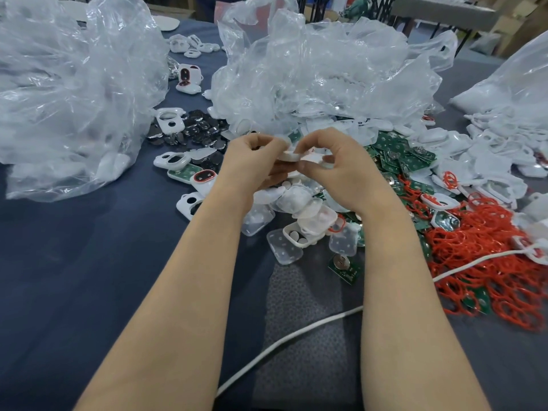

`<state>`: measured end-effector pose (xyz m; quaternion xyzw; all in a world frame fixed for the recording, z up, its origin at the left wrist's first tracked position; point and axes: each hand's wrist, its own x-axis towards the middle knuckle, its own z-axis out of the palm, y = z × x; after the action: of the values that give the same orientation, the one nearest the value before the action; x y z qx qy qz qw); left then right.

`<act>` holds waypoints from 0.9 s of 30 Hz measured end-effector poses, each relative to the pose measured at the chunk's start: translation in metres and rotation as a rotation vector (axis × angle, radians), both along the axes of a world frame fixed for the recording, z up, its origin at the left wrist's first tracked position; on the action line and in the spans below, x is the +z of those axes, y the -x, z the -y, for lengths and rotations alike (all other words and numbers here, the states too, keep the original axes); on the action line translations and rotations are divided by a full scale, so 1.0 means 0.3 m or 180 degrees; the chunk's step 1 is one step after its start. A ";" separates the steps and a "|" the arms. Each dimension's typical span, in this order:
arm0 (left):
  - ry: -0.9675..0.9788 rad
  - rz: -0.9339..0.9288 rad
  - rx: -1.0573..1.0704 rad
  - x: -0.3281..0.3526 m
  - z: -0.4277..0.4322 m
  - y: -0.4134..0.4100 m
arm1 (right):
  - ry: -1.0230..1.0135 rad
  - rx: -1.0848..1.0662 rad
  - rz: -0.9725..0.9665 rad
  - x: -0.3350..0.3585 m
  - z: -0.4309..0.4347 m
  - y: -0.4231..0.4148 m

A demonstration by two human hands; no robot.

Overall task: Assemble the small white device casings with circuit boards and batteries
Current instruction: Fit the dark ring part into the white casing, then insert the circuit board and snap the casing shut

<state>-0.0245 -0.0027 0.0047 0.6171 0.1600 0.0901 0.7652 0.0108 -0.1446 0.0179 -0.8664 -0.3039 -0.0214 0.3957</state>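
Nearest us, one white cable [296,336] snakes across the dark blue worktop [74,262] and passes behind our right forearm. Just beyond it lies one lone circuit board [345,268], green, with a round battery on it. Beside that we count three clear covers [284,246], square and flat, at the near edge of the parts heap. To the right a tangle of red rings [489,262] spreads over the worktop, too many to count.

Our two hands meet above the heap. Our left hand [252,164] and our right hand [344,170] both have their fingers curled, and together they pinch one white casing [289,157] between them, lifted clear of the worktop. What sits inside it we cannot tell.

Just left of our left wrist four loose casings [172,160] lie close together, one with a red ring fitted and one showing a green board. Beyond them is a pile of dark coin batteries [195,129] with one more white frame [169,120] resting on it. Right of our hands lies a heap of green boards [397,155], beyond counting.

Farthest off stand three crumpled plastic bags [74,84], one left, one centre, one right
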 end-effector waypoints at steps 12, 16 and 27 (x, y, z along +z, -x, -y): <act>-0.0089 0.0262 0.0812 -0.028 -0.003 -0.029 | 0.0908 -0.0480 -0.0197 -0.032 -0.030 0.006; 0.0308 0.0278 0.0866 -0.022 0.004 -0.026 | 0.1063 -0.0672 -0.0138 -0.052 -0.066 0.007; 0.0571 0.0125 0.0647 -0.028 0.010 -0.027 | 0.0889 -0.0788 -0.0041 -0.080 -0.071 0.000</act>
<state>-0.0165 -0.0058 -0.0037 0.5250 0.2141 0.1646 0.8071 0.0107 -0.1234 -0.0060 -0.9438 -0.1923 -0.0219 0.2678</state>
